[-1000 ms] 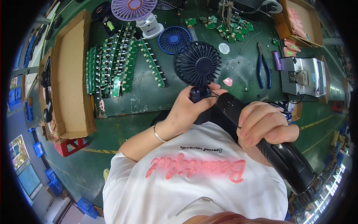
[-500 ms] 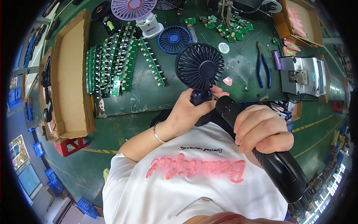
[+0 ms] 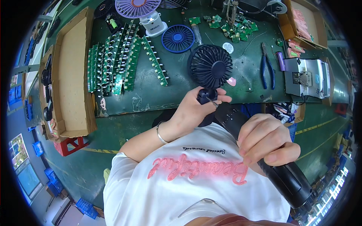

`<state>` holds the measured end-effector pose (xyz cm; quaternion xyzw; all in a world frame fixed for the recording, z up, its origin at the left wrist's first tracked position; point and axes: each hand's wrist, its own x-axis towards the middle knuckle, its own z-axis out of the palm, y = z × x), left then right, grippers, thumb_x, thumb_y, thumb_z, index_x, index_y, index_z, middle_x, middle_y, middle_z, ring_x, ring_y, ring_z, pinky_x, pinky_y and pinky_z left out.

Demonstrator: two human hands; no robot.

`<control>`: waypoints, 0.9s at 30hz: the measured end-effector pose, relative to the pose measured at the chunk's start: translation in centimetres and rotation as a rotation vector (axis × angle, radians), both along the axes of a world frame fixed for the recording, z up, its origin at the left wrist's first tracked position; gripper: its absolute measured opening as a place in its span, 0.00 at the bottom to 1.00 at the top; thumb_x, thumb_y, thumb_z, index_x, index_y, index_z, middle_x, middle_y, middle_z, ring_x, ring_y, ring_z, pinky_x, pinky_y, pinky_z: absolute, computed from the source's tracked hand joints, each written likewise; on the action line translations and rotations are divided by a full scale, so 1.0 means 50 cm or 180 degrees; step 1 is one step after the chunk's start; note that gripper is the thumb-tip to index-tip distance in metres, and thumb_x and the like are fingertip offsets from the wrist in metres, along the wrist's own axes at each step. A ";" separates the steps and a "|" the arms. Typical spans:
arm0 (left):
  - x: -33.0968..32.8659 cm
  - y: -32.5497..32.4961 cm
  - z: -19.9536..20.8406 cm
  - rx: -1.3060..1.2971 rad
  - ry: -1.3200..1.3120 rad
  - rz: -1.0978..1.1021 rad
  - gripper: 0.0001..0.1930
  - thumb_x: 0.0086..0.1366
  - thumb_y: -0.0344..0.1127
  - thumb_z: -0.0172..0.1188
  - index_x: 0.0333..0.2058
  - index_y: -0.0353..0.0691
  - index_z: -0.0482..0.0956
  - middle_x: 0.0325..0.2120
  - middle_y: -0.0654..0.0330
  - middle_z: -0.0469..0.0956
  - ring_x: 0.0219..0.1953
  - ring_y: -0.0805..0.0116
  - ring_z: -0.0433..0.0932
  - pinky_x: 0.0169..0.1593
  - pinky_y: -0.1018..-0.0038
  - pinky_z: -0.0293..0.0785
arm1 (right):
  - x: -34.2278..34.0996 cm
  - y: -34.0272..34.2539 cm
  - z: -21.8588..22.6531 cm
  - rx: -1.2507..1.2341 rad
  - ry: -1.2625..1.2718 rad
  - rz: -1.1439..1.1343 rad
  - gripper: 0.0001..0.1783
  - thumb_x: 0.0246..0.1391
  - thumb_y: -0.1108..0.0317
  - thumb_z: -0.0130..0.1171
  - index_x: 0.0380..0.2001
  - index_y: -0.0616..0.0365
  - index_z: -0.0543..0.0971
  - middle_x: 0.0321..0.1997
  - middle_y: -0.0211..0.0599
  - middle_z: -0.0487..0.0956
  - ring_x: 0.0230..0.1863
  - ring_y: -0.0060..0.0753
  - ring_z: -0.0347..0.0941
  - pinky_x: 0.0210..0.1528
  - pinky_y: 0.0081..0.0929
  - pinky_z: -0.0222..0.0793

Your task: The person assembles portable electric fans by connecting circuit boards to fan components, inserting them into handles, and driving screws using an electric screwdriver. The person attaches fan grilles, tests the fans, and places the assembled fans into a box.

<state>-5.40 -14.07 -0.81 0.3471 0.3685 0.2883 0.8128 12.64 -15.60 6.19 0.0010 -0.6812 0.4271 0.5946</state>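
My left hand (image 3: pixel 195 105) is wrapped round the neck and handle of a dark navy handheld fan (image 3: pixel 211 67), holding it over the table's near edge with its round caged head pointing away from me. In my right hand (image 3: pixel 266 139) is a black electric screwdriver (image 3: pixel 284 180), gripped round its body and slanting up to the left. Its thin bit reaches the fan's joint just below the head, beside my left fingers. Whether the tip sits in a screw cannot be made out. Most of the fan's handle is hidden behind my left hand.
Long green circuit board strips (image 3: pixel 113 64) lie left of centre, beside a cardboard tray (image 3: pixel 71 75). Behind the fan are a blue fan grille (image 3: pixel 177 38) and a purple-headed fan (image 3: pixel 138 7). Pliers (image 3: pixel 267 67), a purple battery cell (image 3: pixel 281 61) and a grey metal box (image 3: pixel 307 77) stand right.
The fan has shifted slightly right and turned a little in my left hand, showing its joint more plainly. The screwdriver's tip has moved slightly, staying at the fan.
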 end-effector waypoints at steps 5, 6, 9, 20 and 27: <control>0.003 -0.003 0.004 -0.0094 -0.0140 -0.0179 0.13 0.65 0.27 0.52 0.48 0.30 0.70 0.44 0.51 0.79 0.44 0.72 0.77 0.49 0.75 0.74 | -0.006 0.005 -0.007 -0.0100 -0.0003 0.0064 0.09 0.49 0.79 0.56 0.34 0.64 0.68 0.30 0.48 0.77 0.27 0.42 0.75 0.26 0.37 0.74; 0.003 -0.003 0.005 -0.0097 -0.0144 -0.0171 0.13 0.65 0.27 0.52 0.48 0.30 0.70 0.44 0.51 0.79 0.44 0.72 0.77 0.49 0.75 0.74 | -0.005 0.006 -0.005 -0.0089 -0.0043 0.0098 0.09 0.50 0.79 0.56 0.33 0.64 0.68 0.30 0.47 0.77 0.27 0.42 0.75 0.26 0.37 0.74; 0.002 -0.005 0.008 0.0084 0.0015 -0.0251 0.13 0.66 0.26 0.50 0.48 0.30 0.70 0.44 0.51 0.79 0.45 0.72 0.77 0.50 0.75 0.74 | -0.002 0.013 -0.005 -0.0044 -0.0107 0.0205 0.08 0.50 0.78 0.56 0.32 0.64 0.68 0.30 0.47 0.77 0.27 0.42 0.75 0.26 0.36 0.74; -0.007 -0.003 0.009 0.0228 0.0037 -0.0223 0.12 0.66 0.27 0.51 0.47 0.31 0.71 0.42 0.53 0.80 0.43 0.74 0.76 0.49 0.76 0.73 | -0.045 0.009 -0.003 0.0068 0.0066 -0.0091 0.09 0.46 0.76 0.60 0.29 0.65 0.70 0.23 0.46 0.76 0.20 0.40 0.73 0.21 0.34 0.72; -0.040 -0.027 -0.027 -0.0147 -0.0679 0.0402 0.15 0.63 0.31 0.58 0.46 0.34 0.70 0.32 0.64 0.73 0.36 0.75 0.73 0.48 0.74 0.71 | -0.038 0.033 0.075 0.1151 0.0064 0.1225 0.13 0.50 0.74 0.54 0.42 0.59 0.70 0.29 0.42 0.79 0.28 0.37 0.77 0.34 0.32 0.76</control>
